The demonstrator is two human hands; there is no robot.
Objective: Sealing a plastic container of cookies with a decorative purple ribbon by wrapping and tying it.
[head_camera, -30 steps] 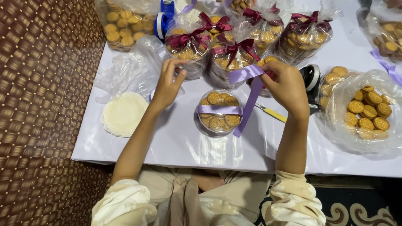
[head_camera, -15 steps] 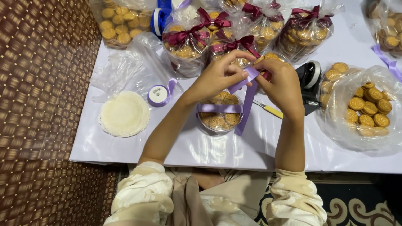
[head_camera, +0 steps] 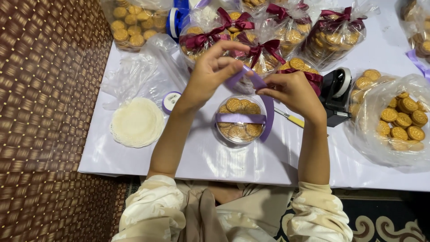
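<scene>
Purple ribbon (head_camera: 267,107) pinched by both hands above cookie tub (head_camera: 239,120)

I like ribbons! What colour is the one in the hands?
Light purple ribbon, clearest in the head view.

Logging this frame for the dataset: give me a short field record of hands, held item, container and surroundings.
left hand: raised over the tub, fingers pinching the lilac ribbon
right hand: fingers pinching the same ribbon, close beside the left
ribbon: one band across the lid, a loop rising to both hands
tub: round, clear, full of cookies, on the white table
left of tub: ribbon spool, stack of white paper rounds
right of tub: black tape dispenser, open bag of cookies
behind: wrapped tubs with maroon bows
</scene>
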